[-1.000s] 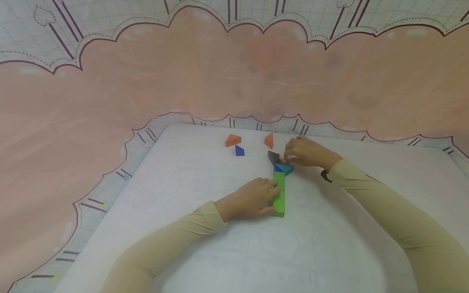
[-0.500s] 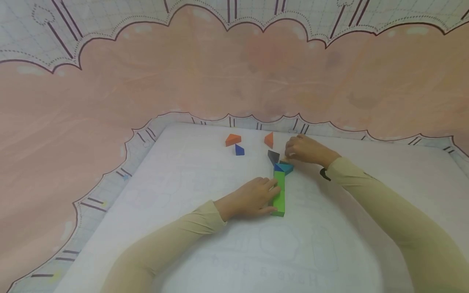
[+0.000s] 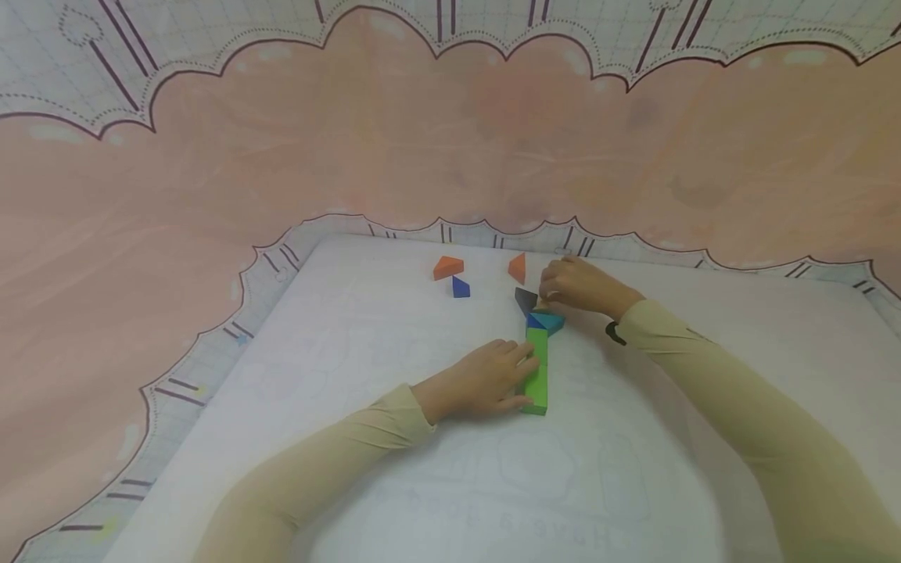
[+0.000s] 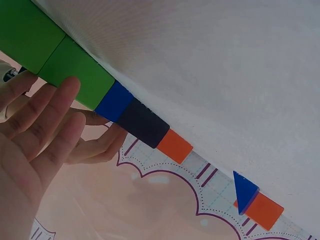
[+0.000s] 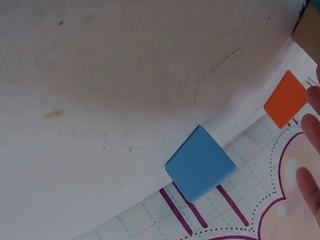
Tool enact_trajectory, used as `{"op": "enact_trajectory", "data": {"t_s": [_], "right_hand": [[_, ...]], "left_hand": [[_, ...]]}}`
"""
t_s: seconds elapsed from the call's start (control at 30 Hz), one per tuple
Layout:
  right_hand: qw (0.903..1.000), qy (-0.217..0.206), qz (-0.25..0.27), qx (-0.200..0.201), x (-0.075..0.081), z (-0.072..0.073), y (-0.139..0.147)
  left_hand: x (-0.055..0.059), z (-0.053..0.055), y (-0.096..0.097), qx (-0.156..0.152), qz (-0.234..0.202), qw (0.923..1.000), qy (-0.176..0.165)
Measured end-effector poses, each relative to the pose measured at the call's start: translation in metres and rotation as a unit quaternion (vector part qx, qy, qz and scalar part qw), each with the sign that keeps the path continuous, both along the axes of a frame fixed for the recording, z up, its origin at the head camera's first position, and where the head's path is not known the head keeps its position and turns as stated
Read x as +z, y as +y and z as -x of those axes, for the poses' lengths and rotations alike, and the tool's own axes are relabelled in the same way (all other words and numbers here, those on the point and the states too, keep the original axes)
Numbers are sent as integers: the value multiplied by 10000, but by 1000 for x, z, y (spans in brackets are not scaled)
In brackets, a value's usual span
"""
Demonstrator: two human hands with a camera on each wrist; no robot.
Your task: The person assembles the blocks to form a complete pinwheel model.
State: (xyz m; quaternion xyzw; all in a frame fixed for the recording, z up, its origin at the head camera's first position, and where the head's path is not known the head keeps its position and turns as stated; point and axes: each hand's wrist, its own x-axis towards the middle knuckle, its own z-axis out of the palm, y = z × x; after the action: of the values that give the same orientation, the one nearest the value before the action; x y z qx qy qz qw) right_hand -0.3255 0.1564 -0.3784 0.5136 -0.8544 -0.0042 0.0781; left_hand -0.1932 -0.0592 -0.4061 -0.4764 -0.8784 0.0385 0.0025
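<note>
In the head view my left hand lies along the left side of two green blocks set end to end; its fingers are fairly straight and touch them. A dark blue triangular block, a teal triangular block and a dark grey block adjoin the far end of the green ones. Just beyond the teal piece, my right hand pinches a small wood-coloured block, partly covered by the fingers. The right wrist view shows only that block's corner and some fingertips.
Toward the far edge of the white table are an orange block, a loose blue block and a second orange block. A light blue block shows in the right wrist view; in the head view it is hidden.
My right hand has shifted slightly left, bringing the wood-coloured block closer to the dark grey one. The left hand and the green blocks have stayed put.
</note>
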Motion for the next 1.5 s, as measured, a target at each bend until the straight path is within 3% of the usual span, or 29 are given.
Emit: {"op": "enact_trajectory", "data": {"t_s": [0.63,0.83,1.1,1.5], "right_hand": [[10000,58,-67,-37,-3,-2,3],[9979,552,-216,257,-7,1,0],[9941,936,-472,289,-7,2,-3],[9951,514,-571,622,-9,4,-12]], "left_hand": [[-1,1,0,-10,8,10000,66],[-2,1,-1,-50,-47,9999,128],[-3,0,-1,-41,-115,9999,86],[-1,-1,0,-29,-47,9999,98]]}}
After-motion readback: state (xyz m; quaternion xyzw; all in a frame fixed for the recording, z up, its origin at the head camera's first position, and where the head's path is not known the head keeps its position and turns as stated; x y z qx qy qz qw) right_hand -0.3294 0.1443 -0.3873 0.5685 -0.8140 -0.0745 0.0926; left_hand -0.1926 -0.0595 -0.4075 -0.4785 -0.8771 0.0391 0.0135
